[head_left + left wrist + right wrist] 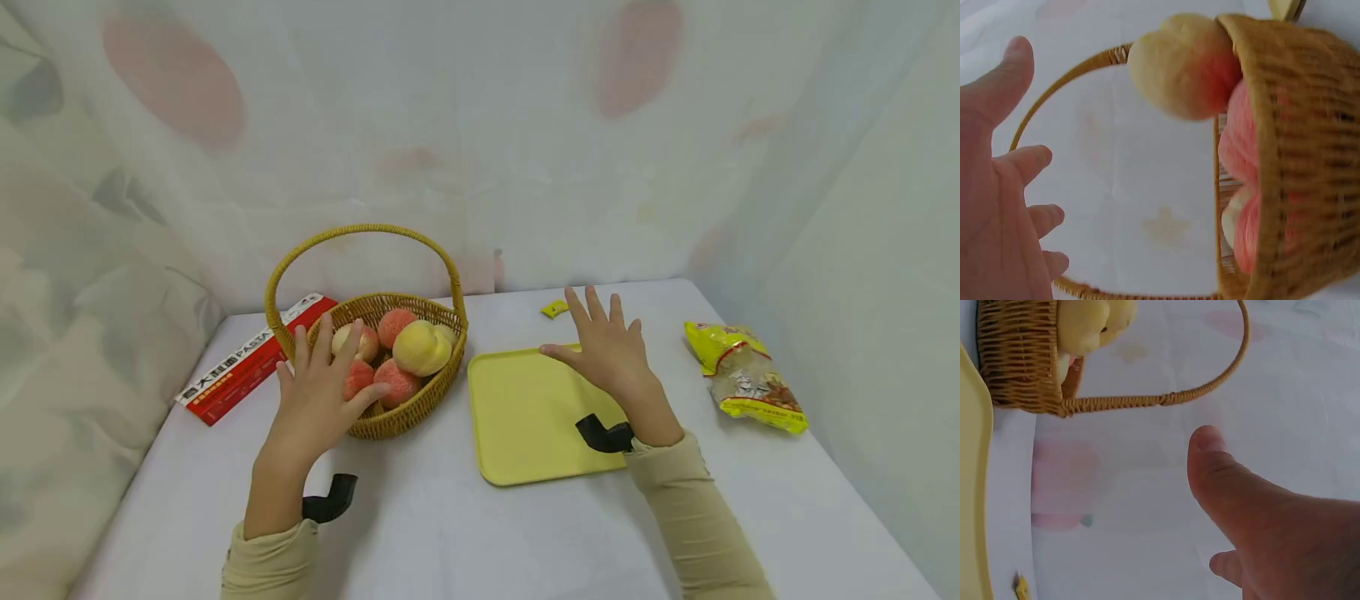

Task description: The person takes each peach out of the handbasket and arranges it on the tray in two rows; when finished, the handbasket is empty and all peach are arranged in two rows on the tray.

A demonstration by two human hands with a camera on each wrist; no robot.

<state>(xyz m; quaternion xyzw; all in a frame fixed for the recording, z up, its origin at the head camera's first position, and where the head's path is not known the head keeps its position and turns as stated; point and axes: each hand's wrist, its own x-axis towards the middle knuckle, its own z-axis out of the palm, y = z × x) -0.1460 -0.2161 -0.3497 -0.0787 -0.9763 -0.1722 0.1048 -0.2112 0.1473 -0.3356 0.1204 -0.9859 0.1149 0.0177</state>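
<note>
My left hand [318,404] hovers with fingers spread in front of a wicker basket [416,417] with a tall arched handle. Inside the basket lie several peaches, among them a yellow peach [422,348] on top and a red peach [396,383] at the front. In the left wrist view, a pale peach [1182,65] rises above the rim and the left palm stands apart from the basket. My right hand [611,354], fingers also spread, is held above a yellow tray [525,425]. Neither hand holds anything.
Behind the basket on the left lies a red pasta box [258,362]. A small yellow packet [555,309] sits beyond the tray. At the right is a yellow and clear snack bag [750,379]. White cloth covers the table, and fabric curtains stand around it.
</note>
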